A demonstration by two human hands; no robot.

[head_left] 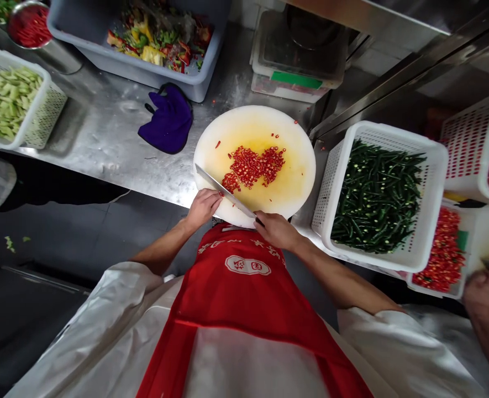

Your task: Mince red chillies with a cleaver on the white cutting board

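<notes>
On a round white cutting board (298, 149) lies a pile of chopped red chilies (248, 166), with a few stray bits around it. My right hand (276, 229) is wrapped round the handle of a knife (227, 193), whose blade slants up and left across the board's near left part, beside the pile. My left hand (205, 207) rests at the board's near left edge, close to the blade. Its fingers are bent together, and a small bit of red shows at the fingertips; what they hold, if anything, is too small to name.
Right of the board stands a white basket of green chilies (377, 199), with a tray of cut red chilies (441, 251) and another person's hand (487, 290) beyond. A purple cloth (169, 119), grey bin (203, 83) and basket of pale green slices (41, 110) are left.
</notes>
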